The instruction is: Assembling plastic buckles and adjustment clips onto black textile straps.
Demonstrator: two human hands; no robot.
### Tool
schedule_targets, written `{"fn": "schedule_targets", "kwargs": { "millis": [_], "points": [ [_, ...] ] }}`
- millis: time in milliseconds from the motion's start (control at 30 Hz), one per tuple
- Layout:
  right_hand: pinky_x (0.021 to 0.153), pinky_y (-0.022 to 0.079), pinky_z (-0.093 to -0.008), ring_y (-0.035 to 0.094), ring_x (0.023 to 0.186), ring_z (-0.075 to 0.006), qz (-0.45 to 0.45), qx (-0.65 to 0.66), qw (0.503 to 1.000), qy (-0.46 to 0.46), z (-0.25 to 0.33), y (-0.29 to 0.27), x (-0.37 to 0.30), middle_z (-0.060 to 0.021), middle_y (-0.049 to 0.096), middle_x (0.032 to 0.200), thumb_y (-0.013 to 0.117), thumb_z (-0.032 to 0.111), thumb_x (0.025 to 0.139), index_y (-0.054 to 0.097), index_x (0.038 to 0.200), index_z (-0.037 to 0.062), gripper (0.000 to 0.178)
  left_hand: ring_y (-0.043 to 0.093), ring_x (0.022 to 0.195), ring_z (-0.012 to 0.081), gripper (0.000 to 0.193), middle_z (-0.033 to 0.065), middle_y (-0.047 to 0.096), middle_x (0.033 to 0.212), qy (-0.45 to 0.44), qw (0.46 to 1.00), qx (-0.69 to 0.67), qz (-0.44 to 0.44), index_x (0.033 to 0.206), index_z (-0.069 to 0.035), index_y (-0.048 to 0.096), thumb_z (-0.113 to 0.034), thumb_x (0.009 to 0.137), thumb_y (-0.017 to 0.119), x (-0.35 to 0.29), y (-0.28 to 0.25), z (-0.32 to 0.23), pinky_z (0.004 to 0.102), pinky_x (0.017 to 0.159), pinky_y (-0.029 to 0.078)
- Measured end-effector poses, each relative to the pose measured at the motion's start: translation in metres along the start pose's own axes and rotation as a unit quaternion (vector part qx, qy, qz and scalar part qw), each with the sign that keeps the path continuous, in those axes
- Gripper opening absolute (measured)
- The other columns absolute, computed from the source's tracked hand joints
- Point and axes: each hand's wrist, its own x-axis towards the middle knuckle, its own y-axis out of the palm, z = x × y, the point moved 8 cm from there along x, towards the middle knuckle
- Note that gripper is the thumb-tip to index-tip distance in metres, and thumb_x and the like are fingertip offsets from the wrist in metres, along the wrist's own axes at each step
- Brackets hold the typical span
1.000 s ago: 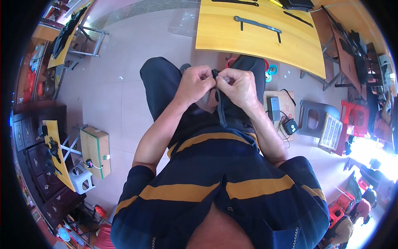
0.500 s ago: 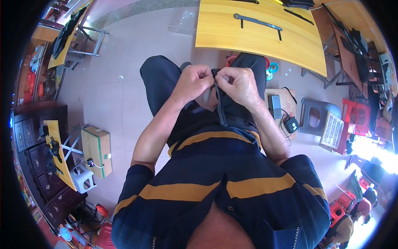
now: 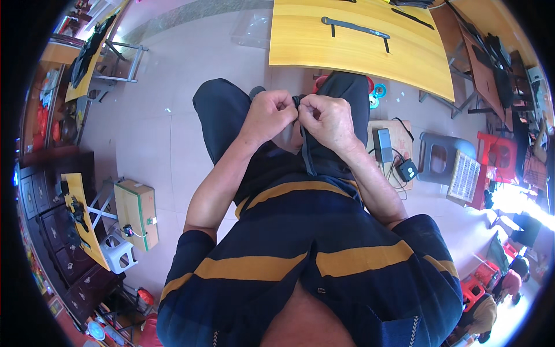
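Above my lap, my left hand [image 3: 267,117] and my right hand [image 3: 328,121] meet, thumbs and fingers pinched on a narrow dark strap [image 3: 307,155]. A black folded or looped part of it shows between the two sets of fingertips. From below my right hand its grey tail hangs toward my shirt. The exact spot under the fingertips is hidden. On the yellow table [image 3: 300,51] ahead lies a similar grey strap [image 3: 355,28] with two short black tabs sticking out from it.
A black strip [image 3: 413,18] lies farther right on the table. Right of my leg, a grey box-shaped device [image 3: 382,146] and a black adapter [image 3: 407,170] with cables rest on a board. Beyond stand a grey stool [image 3: 442,159] and a red stool [image 3: 497,155]. A cardboard box [image 3: 136,214] is at left.
My right hand has turned slightly around the strap, and its fingers sit a little differently. Both hands stay together. The whole view has shifted a little.
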Motion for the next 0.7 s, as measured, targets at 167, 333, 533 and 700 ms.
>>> {"fn": "schedule_targets", "kwargs": {
  "millis": [167, 333, 533, 700],
  "points": [
    [0.06, 0.054, -0.0383, 0.068, 0.064, -0.0321, 0.043, 0.031, 0.999, 0.0, -0.0058, -0.0022, 0.005, -0.0163, 0.065, 0.067, 0.067, 0.011, 0.081, 0.069, 0.078, 0.0019, 0.01, 0.053, 0.056, 0.0084, 0.01, 0.0043, 0.058, 0.059, 0.0, 0.999, 0.046, 0.014, 0.07, 0.0, 0.063, -0.008, 0.075, 0.067, 0.0017, -0.0003, -0.0028, 0.0275, 0.054, 0.043],
    [0.055, 0.05, -0.0321, 0.064, 0.056, -0.0249, 0.029, 0.021, 0.999, -0.027, -0.0042, -0.0021, 0.0047, -0.0134, 0.064, 0.065, 0.069, 0.009, 0.082, 0.069, 0.081, 0.0003, 0.008, 0.053, 0.054, 0.0108, 0.011, 0.0067, 0.059, 0.058, 0.019, 0.998, 0.056, -0.011, 0.069, 0.001, 0.062, -0.008, 0.074, 0.067, 0.0022, -0.0004, -0.006, 0.0284, 0.053, 0.043],
    [0.058, 0.054, -0.0376, 0.067, 0.063, -0.032, -0.013, 0.003, 1.0, -0.014, -0.001, -0.0064, 0.0014, -0.0155, 0.064, 0.066, 0.065, 0.009, 0.078, 0.068, 0.075, 0.0021, 0.008, 0.051, 0.054, 0.0085, 0.011, 0.0053, 0.058, 0.057, 0.034, 0.999, 0.033, -0.027, 0.067, 0.001, 0.06, -0.006, 0.074, 0.066, 0.0029, 0.0026, -0.0076, 0.0268, 0.052, 0.041],
    [0.053, 0.048, -0.031, 0.063, 0.055, -0.0237, -0.037, 0.016, 0.998, -0.038, -0.0032, -0.0079, -0.0001, -0.013, 0.062, 0.065, 0.069, 0.006, 0.082, 0.067, 0.079, 0.0009, 0.006, 0.051, 0.056, 0.0069, 0.01, 0.0023, 0.06, 0.06, 0.031, 0.999, 0.021, -0.016, 0.069, 0.001, 0.061, -0.006, 0.075, 0.066, 0.0019, 0.0041, -0.0077, 0.0254, 0.053, 0.041]
  ]
}}
